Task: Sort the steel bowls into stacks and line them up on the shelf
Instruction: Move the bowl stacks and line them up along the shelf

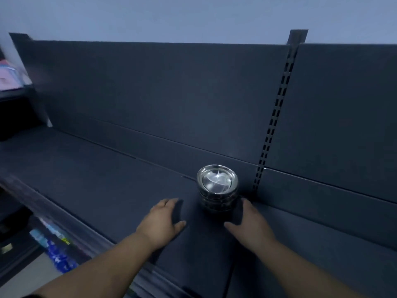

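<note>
Dark grey metal shelf (107,173) runs open toward frame left; shiny steel bowls (217,186), stacked upright, mouths up, stand centre-right between my released left hand (163,222) and right hand (251,224).

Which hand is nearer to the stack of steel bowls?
Right. The right hand is just beside the stack of steel bowls, at its lower right; the left hand is open over the shelf, clearly apart to the stack's left.

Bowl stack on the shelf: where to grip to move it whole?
Clasp the steel bowl stack at its lowest bowl, left hand and right hand from opposite sides. Nested upright bowls: a top-rim grip would likely lift only one.
</note>
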{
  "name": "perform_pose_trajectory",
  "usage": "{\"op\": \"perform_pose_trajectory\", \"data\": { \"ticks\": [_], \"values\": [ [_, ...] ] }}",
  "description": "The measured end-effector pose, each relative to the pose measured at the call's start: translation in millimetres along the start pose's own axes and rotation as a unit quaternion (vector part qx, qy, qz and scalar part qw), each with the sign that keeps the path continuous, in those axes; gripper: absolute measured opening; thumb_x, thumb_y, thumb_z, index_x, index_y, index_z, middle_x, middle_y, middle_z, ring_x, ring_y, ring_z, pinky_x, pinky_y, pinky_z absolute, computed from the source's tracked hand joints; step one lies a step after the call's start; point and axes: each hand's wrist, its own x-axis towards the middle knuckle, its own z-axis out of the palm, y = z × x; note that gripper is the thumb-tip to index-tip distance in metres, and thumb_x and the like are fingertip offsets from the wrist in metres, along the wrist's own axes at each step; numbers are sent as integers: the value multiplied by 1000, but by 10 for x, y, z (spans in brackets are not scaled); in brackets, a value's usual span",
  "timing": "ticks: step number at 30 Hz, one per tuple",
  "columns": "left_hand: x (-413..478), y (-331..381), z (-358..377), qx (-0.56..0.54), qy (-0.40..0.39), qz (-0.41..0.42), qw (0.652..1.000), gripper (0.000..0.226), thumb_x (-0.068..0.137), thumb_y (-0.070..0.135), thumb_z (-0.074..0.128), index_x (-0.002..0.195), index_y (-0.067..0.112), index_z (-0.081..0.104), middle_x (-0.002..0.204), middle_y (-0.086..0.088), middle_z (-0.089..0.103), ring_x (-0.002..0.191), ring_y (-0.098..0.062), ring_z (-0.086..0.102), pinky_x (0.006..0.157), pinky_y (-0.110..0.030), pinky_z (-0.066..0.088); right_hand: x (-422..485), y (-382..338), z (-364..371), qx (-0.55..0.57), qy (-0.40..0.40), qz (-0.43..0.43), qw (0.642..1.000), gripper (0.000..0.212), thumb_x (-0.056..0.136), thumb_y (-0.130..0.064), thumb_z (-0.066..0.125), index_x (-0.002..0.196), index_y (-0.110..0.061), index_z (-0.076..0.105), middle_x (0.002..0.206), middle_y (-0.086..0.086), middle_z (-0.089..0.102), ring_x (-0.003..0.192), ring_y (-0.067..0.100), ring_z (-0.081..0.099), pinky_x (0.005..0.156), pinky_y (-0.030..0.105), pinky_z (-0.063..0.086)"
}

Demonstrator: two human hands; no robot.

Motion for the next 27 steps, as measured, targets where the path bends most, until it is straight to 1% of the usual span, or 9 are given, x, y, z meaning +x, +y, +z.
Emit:
{"op": "perform_pose_trajectory", "data": {
  "ticks": [5,8,11,14,16,18,20,22,27],
  "values": [
    [538,-28,11,-59,-41,61,996,91,79,50,69,151,25,20,155,1,27,142,-14,27,113,-21,21,191,-67,97,52,29,20,998,89,68,-34,80,142,-25,32,134,0,56,120,18,54,88,18,37],
    [807,-23,10,-108,-80,125,983,101,72,49,76,151,28,17,154,6,30,137,-5,28,107,-13,20,227,-149,149,68,30,51,996,99,64,-34,83,144,-28,25,126,-6,62,116,16,58,88,19,42],
    [1013,-6,22,-176,-130,159,963,105,65,48,81,148,38,18,142,14,42,124,3,36,97,-7,27,225,-236,204,113,39,76,990,104,61,-32,85,145,-33,24,115,-13,65,109,10,60,88,19,45],
    [1165,-11,48,-242,-166,168,941,104,59,51,84,142,48,20,121,30,51,107,15,48,77,8,30,227,-309,273,172,55,99,979,103,61,-29,87,145,-35,27,115,-15,66,107,3,61,95,19,47],
    [1230,-25,64,-284,-179,176,925,101,55,52,84,136,53,24,113,39,51,100,29,46,74,10,32,226,-327,318,202,69,108,971,101,63,-27,88,144,-36,29,116,-18,64,104,-6,60,91,9,45],
    [1272,-33,67,-315,-191,180,912,97,53,52,84,132,55,29,115,38,55,106,26,47,82,4,37,221,-347,355,227,78,116,964,99,64,-23,88,144,-34,31,118,-20,63,104,-10,58,90,5,43],
    [1298,-33,80,-336,-201,182,902,93,53,50,84,132,51,36,117,33,60,112,13,54,94,-10,43,204,-350,383,259,84,126,954,101,65,-18,87,148,-26,30,127,-14,61,113,1,60,103,24,46],
    [1284,-14,93,-351,-211,191,892,92,55,47,84,135,46,39,118,30,62,112,10,56,101,-21,45,159,-349,381,282,91,135,945,103,66,-12,86,150,-20,27,135,-4,57,119,12,59,108,39,44],
    [1127,169,96,-373,-217,213,877,83,59,45,83,132,44,43,122,21,63,115,2,58,106,-35,45,-73,-294,291,315,120,141,931,94,69,1,82,146,-14,31,132,3,60,118,16,60,107,41,44]
  ]
}}
